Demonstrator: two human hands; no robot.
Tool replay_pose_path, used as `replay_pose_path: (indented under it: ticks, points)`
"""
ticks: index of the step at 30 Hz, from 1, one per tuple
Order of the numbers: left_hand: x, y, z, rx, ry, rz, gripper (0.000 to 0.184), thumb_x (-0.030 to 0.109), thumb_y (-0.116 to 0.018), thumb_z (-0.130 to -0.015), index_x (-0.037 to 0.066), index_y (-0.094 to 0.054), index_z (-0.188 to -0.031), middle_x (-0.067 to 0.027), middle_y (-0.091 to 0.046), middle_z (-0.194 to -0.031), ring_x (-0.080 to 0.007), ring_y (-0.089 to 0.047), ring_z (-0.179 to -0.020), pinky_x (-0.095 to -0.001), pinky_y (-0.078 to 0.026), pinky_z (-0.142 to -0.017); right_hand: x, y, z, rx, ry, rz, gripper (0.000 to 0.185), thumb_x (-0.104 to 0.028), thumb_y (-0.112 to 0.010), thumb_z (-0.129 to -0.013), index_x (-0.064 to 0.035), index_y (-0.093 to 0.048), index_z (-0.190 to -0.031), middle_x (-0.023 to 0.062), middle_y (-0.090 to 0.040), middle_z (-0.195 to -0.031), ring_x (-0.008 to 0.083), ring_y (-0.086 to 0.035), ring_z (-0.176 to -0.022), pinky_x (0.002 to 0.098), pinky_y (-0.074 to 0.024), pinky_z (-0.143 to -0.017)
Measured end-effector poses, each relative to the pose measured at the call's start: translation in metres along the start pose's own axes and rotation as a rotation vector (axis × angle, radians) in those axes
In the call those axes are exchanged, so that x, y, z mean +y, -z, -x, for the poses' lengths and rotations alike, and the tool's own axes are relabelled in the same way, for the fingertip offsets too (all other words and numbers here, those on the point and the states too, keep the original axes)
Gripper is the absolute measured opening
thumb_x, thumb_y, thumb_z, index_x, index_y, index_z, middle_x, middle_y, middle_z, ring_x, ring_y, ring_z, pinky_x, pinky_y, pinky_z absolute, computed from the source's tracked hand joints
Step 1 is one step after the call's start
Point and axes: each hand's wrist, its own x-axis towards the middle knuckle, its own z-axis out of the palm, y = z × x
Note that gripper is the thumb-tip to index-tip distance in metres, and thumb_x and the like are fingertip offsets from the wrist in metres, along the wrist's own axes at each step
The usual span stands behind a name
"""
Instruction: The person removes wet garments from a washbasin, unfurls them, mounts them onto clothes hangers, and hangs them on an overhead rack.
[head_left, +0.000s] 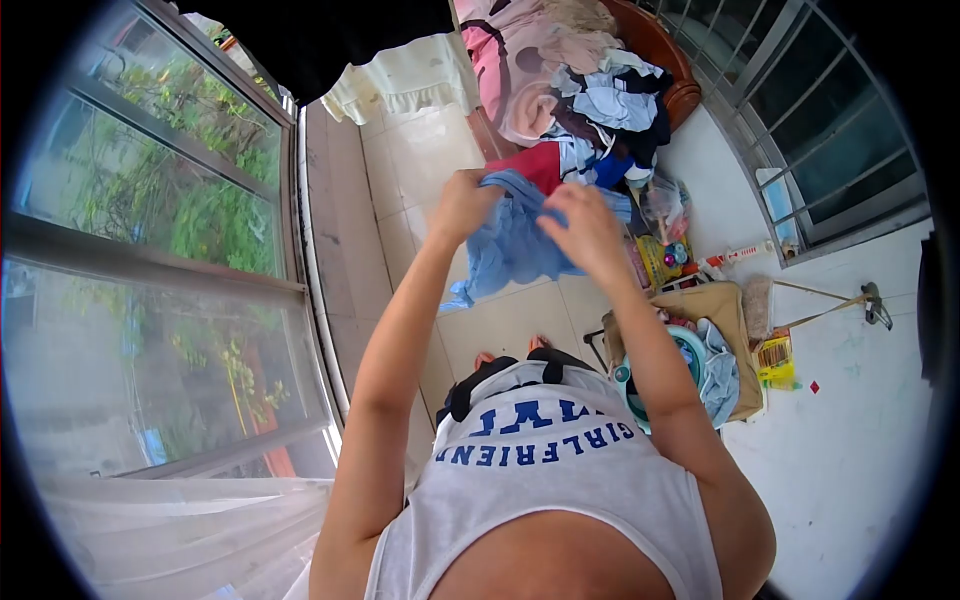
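A light blue cloth garment hangs in front of me over the tiled floor, bunched at its top and loose below. My left hand is closed on its upper left part. At its upper right is my right hand, with the fingers bent and apart; they are close to the cloth, and whether they touch it is unclear. Behind the garment lies red cloth, partly covered by it. The garment's exact kind does not show through the folds.
A heap of clothes lies on a bed ahead. To my right stand a tan storage box with clothes and a teal basin in it, beside plastic bags. Windows line the left; barred panes are on the right.
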Motion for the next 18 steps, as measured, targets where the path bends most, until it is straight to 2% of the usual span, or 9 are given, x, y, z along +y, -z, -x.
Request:
replay_pose_path:
  ticks: [2,4,5,8,10,11,14,16,18]
  points:
    - [0.015,-0.011,0.004,0.005,-0.01,-0.036,0.025,0.02,-0.059,-0.07,-0.001,-0.064,-0.083,-0.0204,-0.061,-0.071,-0.0317,-0.06,-0.067,-0.0368,-0.046,-0.066,-0.02,-0.012,0.007,-0.202,-0.062,-0.227,0.019,-0.023,-0.063,-0.076,-0.0046,-0.062,-0.078,0.0111,-0.06,-0.092,0.0309,-0.056,-0.093,0.0392,-0.0449,-0.076]
    - [0.041,-0.016,0.017,0.021,-0.097,-0.126,0.026,0.014,-0.057,-0.071,-0.002,-0.064,-0.09,-0.016,-0.062,-0.071,-0.0214,-0.058,-0.062,-0.0331,-0.046,-0.064,-0.026,-0.041,0.003,-0.223,-0.123,-0.242,0.021,-0.026,-0.06,-0.078,-0.005,-0.061,-0.082,0.0133,-0.06,-0.09,0.0323,-0.056,-0.092,0.0393,-0.0451,-0.076]
    - [0.053,-0.017,0.023,-0.02,-0.091,-0.188,0.026,0.013,-0.056,-0.069,-0.002,-0.063,-0.089,-0.0205,-0.061,-0.072,-0.027,-0.06,-0.065,-0.0353,-0.047,-0.067,-0.023,-0.063,0.002,-0.246,-0.182,-0.257,0.024,-0.028,-0.058,-0.08,-0.0055,-0.061,-0.086,0.0155,-0.06,-0.089,0.0336,-0.056,-0.091,0.0395,-0.0453,-0.076]
    - [0.068,-0.04,0.05,-0.091,-0.194,0.032,0.028,0.01,-0.053,-0.069,-0.005,-0.061,-0.091,-0.0198,-0.06,-0.071,-0.026,-0.06,-0.066,-0.0343,-0.047,-0.067,0.012,-0.14,-0.009,-0.093,-0.084,-0.579,0.024,-0.025,-0.05,-0.085,-0.0052,-0.059,-0.096,0.0159,-0.059,-0.101,0.0299,-0.055,-0.098,0.0346,-0.0431,-0.086]
    - [0.082,-0.05,0.068,-0.132,-0.259,0.12,0.028,0.01,-0.054,-0.069,-0.005,-0.06,-0.092,-0.0203,-0.06,-0.075,-0.026,-0.061,-0.073,-0.033,-0.046,-0.071,0.018,-0.145,-0.016,-0.121,-0.137,-0.896,0.024,-0.023,-0.049,-0.086,-0.0049,-0.058,-0.098,0.0155,-0.058,-0.104,0.0288,-0.054,-0.099,0.0339,-0.0418,-0.087]
    - [0.092,-0.049,0.076,-0.229,-0.198,0.142,0.029,0.009,-0.055,-0.068,-0.004,-0.06,-0.095,-0.0212,-0.061,-0.082,-0.0313,-0.061,-0.079,-0.0338,-0.046,-0.073,0.021,-0.142,-0.017,-0.146,-0.17,-1.055,0.024,-0.023,-0.049,-0.086,-0.0047,-0.058,-0.099,0.0153,-0.057,-0.105,0.0283,-0.054,-0.1,0.0336,-0.0411,-0.088]
    - [0.074,-0.054,0.076,-0.199,-0.296,0.057,0.03,0.008,-0.056,-0.068,-0.003,-0.059,-0.096,-0.0214,-0.061,-0.088,-0.0353,-0.059,-0.083,-0.0351,-0.046,-0.075,0.023,-0.141,-0.019,-0.203,-0.217,-1.387,0.025,-0.021,-0.048,-0.087,-0.0043,-0.056,-0.103,0.0147,-0.055,-0.109,0.0268,-0.053,-0.102,0.0326,-0.0392,-0.091]
    - [0.048,-0.047,0.066,-0.089,-0.314,-0.1,0.037,0.007,-0.056,-0.069,0.001,-0.058,-0.105,-0.0191,-0.06,-0.093,-0.0363,-0.057,-0.084,-0.0376,-0.046,-0.075,0.022,-0.144,-0.021,-0.228,-0.229,-1.527,0.025,-0.02,-0.047,-0.087,-0.004,-0.055,-0.105,0.0143,-0.054,-0.111,0.0257,-0.052,-0.104,0.0319,-0.0379,-0.093]
    - [0.027,-0.037,0.053,0.33,-0.218,-0.363,0.04,0.005,-0.055,-0.071,0.004,-0.055,-0.11,-0.0172,-0.058,-0.096,-0.0356,-0.057,-0.083,-0.0404,-0.046,-0.073,0.021,-0.15,-0.026,-0.225,-0.223,-1.593,0.026,-0.019,-0.046,-0.088,-0.0037,-0.054,-0.107,0.014,-0.053,-0.114,0.0247,-0.051,-0.105,0.0312,-0.0366,-0.095]
